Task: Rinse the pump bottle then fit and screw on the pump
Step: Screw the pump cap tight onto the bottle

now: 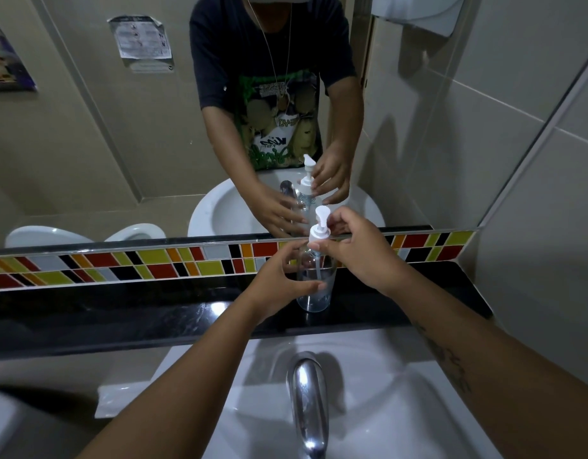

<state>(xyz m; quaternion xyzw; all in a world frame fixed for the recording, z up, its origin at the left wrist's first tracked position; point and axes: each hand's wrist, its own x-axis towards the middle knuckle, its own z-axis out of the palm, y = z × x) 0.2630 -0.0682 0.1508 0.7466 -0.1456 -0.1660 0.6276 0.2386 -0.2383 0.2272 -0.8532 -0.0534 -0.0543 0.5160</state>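
The pump bottle (314, 286) is made of clear, smooth plastic; its pump (318, 226) is of white, opaque plastic. The worktop (153, 313) is finished in polished black stone, on which glossy highlights are seen. The tap (309, 399) is of shiny chromed metal, the basin (385, 392) of smooth white glazed ceramic. The coloured tile band (153, 263) is glazed and glossy.

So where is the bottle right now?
The bottle stands upright on the black ledge behind the sink, just under the mirror, between the left hand and the right hand.
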